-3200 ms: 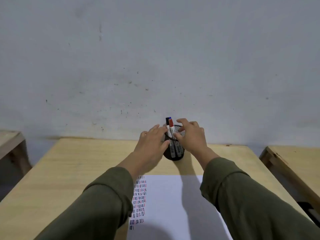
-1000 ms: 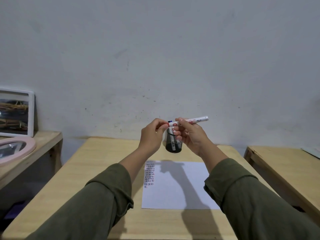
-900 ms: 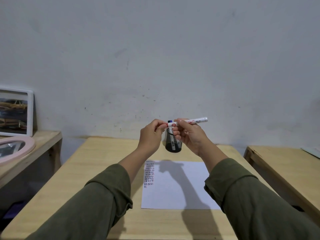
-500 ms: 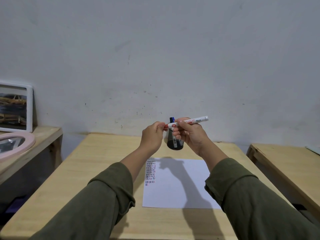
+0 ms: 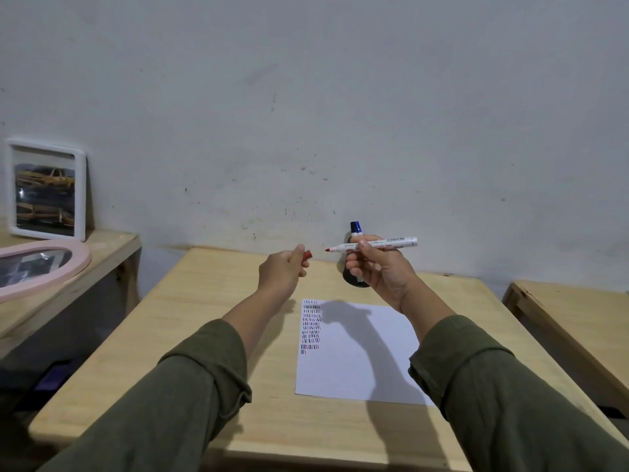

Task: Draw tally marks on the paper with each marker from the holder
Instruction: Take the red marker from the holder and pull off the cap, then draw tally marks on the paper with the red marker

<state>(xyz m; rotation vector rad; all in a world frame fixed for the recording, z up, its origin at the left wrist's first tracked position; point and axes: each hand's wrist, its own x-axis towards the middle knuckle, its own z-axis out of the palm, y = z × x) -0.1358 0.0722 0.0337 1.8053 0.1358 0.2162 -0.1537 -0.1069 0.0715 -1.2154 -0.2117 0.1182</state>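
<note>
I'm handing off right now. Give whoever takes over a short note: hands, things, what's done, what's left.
Left hand: holds the red cap.
Right hand: holds the uncapped red marker, tip pointing left, above the table.
Holder behind the right hand, blue marker standing in it.
Paper: rows of tally marks down its left edge.
Left: draw red marks, recap, return it.

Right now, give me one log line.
right hand: holds uncapped red marker | left hand: holds red cap | white paper: tallies at left
</note>
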